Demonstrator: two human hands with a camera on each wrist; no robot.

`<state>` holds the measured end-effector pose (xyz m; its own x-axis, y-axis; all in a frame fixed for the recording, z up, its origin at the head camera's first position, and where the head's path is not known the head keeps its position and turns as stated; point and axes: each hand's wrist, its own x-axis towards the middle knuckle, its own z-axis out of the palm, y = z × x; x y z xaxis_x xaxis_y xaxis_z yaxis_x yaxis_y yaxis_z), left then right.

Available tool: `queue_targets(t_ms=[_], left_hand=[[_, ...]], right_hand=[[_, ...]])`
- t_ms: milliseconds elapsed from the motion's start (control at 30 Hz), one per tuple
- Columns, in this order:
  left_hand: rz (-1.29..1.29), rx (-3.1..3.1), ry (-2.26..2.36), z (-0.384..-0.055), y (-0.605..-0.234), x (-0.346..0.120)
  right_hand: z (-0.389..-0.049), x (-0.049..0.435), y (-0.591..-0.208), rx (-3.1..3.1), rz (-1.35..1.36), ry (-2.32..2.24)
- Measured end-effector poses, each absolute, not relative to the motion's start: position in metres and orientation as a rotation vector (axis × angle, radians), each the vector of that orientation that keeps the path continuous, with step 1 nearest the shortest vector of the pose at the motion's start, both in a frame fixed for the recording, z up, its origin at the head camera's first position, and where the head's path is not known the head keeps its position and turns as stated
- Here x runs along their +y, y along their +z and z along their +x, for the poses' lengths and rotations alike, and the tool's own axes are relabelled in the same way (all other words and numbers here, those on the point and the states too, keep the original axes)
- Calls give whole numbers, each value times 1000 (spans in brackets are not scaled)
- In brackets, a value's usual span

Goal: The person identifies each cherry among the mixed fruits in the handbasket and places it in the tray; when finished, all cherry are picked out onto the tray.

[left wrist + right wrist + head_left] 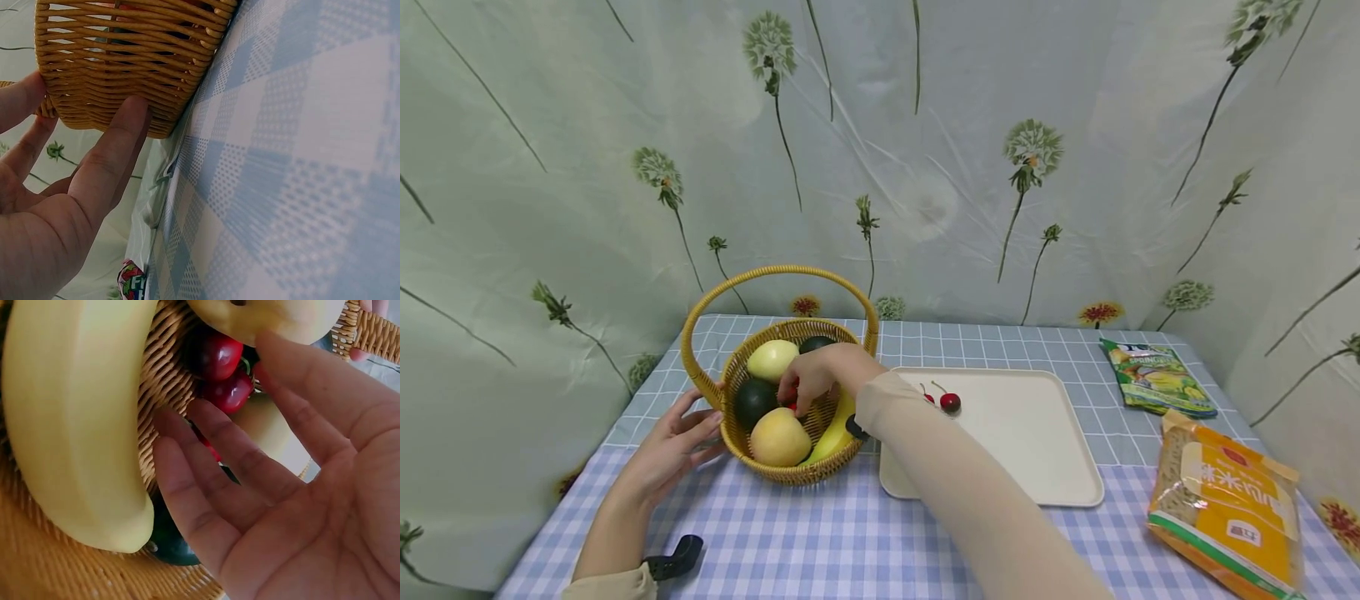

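Note:
A wicker basket (790, 475) with a tall handle holds a banana (837, 432), a yellow-orange round fruit (780, 439), a pale yellow-green fruit (772, 360) and dark green fruits (756, 403). Inside it, my right hand (816, 375) reaches down with fingers spread and loosely bent. Red cherries (224, 357) lie by those fingertips in the right wrist view; no grip on them shows. Against the basket's left side, my left hand (666, 446) rests its extended fingers near the handle's base. Its fingers (119, 134) touch the woven wall in the left wrist view.
Right of the basket lies a cream tray (1015, 450) with cherries (951, 403) on its left part, partly behind my right forearm. A green packet (1159, 379) and an orange-yellow bag (1228, 504) lie at the table's right side. A patterned curtain (925, 167) hangs behind.

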<state>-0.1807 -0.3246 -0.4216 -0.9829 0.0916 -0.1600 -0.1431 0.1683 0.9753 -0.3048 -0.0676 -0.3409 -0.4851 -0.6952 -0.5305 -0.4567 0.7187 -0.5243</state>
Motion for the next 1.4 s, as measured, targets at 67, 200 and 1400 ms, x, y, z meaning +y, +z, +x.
queue_targets(t_ms=[67,200,1400], left_hand=[[-48,2251,1919,-180,-422,-325],[-43,2243,1924,-180,-422,-325],[-87,2243,1924,-181,-424,-324]], right_hand=[[-305,-70,-341,2171,-864,-377],[-304,-74,-342,2157,-808,-371],[-305,-42,-334,2161,-840,-338]])
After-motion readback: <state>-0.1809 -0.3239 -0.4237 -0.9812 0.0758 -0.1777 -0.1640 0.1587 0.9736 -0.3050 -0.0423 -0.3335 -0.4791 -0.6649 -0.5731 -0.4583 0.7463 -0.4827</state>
